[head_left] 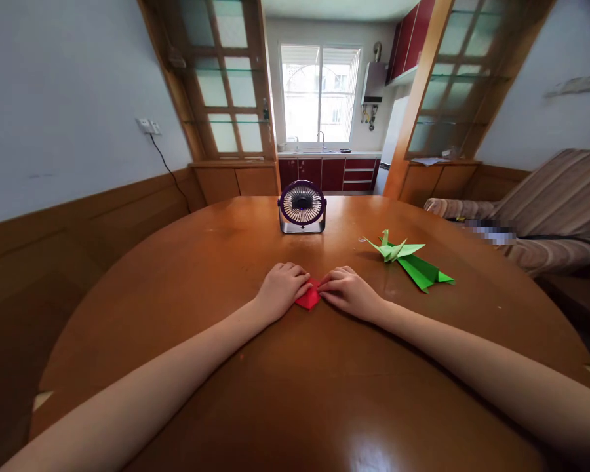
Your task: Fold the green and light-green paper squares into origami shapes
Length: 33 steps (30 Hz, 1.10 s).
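- Left hand (281,286): palm down on the counter (177,275), fingers curled, fingertips pressing the left edge of the red folded paper (309,298).
- Right hand (348,290): palm down, fingertips pressing the paper's right edge; the two hands nearly meet over it.
- Red folded paper: flat on the counter centre, between both hands.
- Desk fan (301,207): upright, behind the hands.
- Green origami crane (392,248) and green paper plane (425,272): right of the hands, touching each other.

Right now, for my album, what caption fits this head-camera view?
Both hands, left hand and right hand, press a red folded paper on a wooden table, near green origami and a desk fan.
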Each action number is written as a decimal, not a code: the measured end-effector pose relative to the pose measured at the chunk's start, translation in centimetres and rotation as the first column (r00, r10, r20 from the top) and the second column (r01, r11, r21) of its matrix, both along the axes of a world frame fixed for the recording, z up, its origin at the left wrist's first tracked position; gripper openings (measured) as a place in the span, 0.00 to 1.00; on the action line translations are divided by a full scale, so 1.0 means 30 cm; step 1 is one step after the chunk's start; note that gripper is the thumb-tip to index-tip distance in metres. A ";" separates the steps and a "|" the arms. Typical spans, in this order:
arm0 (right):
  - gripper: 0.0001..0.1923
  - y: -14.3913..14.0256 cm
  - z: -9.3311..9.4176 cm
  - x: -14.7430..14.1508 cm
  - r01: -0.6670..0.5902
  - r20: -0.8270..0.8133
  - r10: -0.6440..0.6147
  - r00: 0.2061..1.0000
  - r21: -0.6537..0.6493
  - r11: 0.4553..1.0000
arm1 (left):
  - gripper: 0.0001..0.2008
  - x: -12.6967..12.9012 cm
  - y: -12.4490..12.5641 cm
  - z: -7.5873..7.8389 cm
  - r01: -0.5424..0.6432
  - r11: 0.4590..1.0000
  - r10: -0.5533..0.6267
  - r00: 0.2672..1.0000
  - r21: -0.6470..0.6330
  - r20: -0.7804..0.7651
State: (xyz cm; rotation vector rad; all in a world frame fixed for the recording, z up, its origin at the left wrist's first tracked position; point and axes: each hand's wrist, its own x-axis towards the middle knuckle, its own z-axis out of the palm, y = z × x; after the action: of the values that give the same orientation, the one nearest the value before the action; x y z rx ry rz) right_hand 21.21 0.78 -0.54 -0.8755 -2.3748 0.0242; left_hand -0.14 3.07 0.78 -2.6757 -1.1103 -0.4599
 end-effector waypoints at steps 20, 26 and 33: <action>0.07 0.014 0.000 0.012 -0.034 -0.097 0.026 0.995 -0.088 0.996 | 0.37 -0.037 -0.073 -0.017 -0.054 0.947 0.038 0.998 -0.318 -0.055; 0.06 0.016 0.002 0.031 -0.074 -0.089 0.064 0.994 -0.107 0.992 | 0.51 -0.053 -0.064 0.002 -0.001 0.882 0.006 1.000 -0.471 0.011; 0.08 0.002 0.018 0.046 -0.103 -0.093 0.092 0.991 -0.122 0.987 | 0.25 -0.132 -0.015 0.032 0.262 0.920 -0.222 0.961 -0.292 0.165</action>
State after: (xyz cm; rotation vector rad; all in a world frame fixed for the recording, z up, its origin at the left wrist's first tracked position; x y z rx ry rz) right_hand 22.58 0.84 -0.02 -0.7988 -2.3520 0.2504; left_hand -4.09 2.61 1.75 -3.1233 -0.9540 -0.5471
